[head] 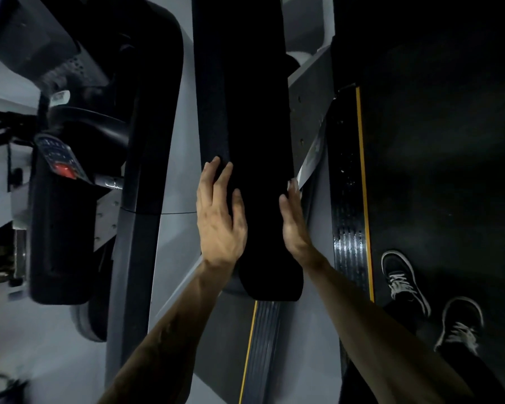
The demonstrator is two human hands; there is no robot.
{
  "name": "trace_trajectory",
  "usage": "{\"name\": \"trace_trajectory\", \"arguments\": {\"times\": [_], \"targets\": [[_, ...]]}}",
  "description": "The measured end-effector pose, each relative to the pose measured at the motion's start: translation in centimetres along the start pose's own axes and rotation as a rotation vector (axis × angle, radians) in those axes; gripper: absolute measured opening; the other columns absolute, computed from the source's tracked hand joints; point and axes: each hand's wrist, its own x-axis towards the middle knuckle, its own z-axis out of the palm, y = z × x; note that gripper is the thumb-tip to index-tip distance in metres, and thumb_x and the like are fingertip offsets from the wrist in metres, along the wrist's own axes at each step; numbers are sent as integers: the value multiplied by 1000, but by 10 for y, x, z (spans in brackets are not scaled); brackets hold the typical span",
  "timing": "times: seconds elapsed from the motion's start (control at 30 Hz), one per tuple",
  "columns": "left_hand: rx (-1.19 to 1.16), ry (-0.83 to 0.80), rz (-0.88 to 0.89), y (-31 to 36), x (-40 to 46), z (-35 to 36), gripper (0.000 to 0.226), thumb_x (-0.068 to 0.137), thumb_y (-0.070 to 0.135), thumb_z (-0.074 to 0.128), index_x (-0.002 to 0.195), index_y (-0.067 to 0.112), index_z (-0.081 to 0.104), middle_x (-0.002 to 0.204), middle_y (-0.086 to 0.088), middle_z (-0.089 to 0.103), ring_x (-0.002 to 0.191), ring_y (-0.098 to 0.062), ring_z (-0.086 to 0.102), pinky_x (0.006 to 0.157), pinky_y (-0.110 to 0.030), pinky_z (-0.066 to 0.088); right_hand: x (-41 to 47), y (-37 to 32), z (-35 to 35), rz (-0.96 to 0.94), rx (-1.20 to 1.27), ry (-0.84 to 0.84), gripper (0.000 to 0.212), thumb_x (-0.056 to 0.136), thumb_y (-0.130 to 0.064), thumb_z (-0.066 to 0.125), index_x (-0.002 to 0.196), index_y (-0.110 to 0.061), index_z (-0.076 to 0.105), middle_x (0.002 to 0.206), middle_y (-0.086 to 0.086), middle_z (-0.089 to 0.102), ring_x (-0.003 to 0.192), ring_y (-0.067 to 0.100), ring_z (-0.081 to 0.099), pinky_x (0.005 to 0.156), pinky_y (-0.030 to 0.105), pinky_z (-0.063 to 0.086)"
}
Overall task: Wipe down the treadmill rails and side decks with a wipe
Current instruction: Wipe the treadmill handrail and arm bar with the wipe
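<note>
Head view: long black padded handrail (245, 141) ran lengthwise away from person, between both hands. Left hand (220, 217) lay flat on its left flank, right hand (293, 220) flat against right flank; fingers straight. No wipe visible.

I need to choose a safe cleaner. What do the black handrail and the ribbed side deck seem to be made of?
The black handrail, which both hands touch, looks like matte foam or soft rubber padding: it gives no shine and has a rounded end. The side deck looks like hard ribbed plastic or rubber with a semi-gloss finish: its ridges catch the light. Neither can be told for certain.
</note>
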Motion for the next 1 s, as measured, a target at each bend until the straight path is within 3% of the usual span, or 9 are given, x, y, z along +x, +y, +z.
{"name": "trace_trajectory", "arguments": {"times": [0.1, 0.23, 0.33, 0.43, 0.57, 0.7, 0.77, 0.9, 1.0], "targets": [[-21, -1, 5, 0, 0, -1, 41, 106, 14, 48, 147, 8, 52, 158, -9, 40, 150, -24, 35, 116, -54, 38, -28, 2, 6, 77, -2, 23, 63, 106, -52, 33, 159, -36, 3, 161, -32, -5, 144, -22, -13, 129, 40, -6], [-36, -3, -7, 0, 0, -2, 42, 106, 15, 46, 148, 9, 51, 160, -6, 39, 151, -20, 33, 118, -53, 37, -51, -15, 19, -66, -90, -12, 78, 100, -71, 24, 160, -30, -5, 168, -16, -15, 153, 1, -22, 128, 37, -13], [-50, -1, 0, -1, -1, -2, 42, 107, 15, 45, 149, 9, 51, 160, -6, 39, 152, -20, 33, 118, -54, 36, -46, -35, 19, -162, -166, -64, 78, 100, -73, 15, 162, -30, -7, 164, -26, -21, 151, -3, -26, 126, 39, -15], [-60, -2, 12, -2, -1, -2, 42, 107, 15, 44, 149, 9, 51, 160, -6, 39, 152, -22, 33, 118, -55, 35, -22, -35, 10, -198, -184, -21, 77, 101, -71, 14, 162, -27, -2, 166, -21, -12, 150, -9, -20, 128, 41, -12], [-62, 1, 11, -3, -1, -1, 42, 108, 14, 43, 149, 10, 51, 161, -6, 39, 151, -23, 34, 119, -54, 35, -10, -23, 5, -59, -64, -4, 61, 106, -57, 25, 158, -39, -2, 169, -17, -8, 155, 1, -14, 129, 46, -7], [-65, 6, 16, -4, 0, -1, 41, 108, 14, 42, 148, 9, 52, 160, -7, 40, 151, -24, 35, 118, -54, 36, -35, -23, 13, 56, 12, -18, 81, 98, -68, 27, 162, -30, -4, 165, -20, -19, 151, 0, -24, 128, 41, -12], [-65, 9, 18, -4, 0, 0, 41, 108, 14, 41, 148, 9, 52, 160, -7, 41, 150, -24, 36, 118, -54, 36, -49, -26, 19, -7, -42, -45, 90, 96, -76, 23, 164, -25, -6, 167, -15, -23, 151, 0, -27, 127, 41, -14], [-70, 12, 23, -3, -1, 0, 42, 108, 14, 40, 148, 8, 52, 160, -8, 41, 151, -24, 35, 119, -53, 35, -59, -43, 31, -236, -237, -81, 86, 98, -75, 9, 162, -20, -8, 168, -9, -22, 153, 10, -28, 125, 39, -19], [-73, 11, 24, -4, -1, -1, 42, 108, 13, 40, 148, 8, 52, 160, -8, 41, 151, -23, 35, 119, -53, 35, -36, -43, 21, -254, -280, -64, 85, 98, -75, 7, 164, -22, -1, 171, -7, -16, 155, 8, -23, 127, 45, -15]]}}
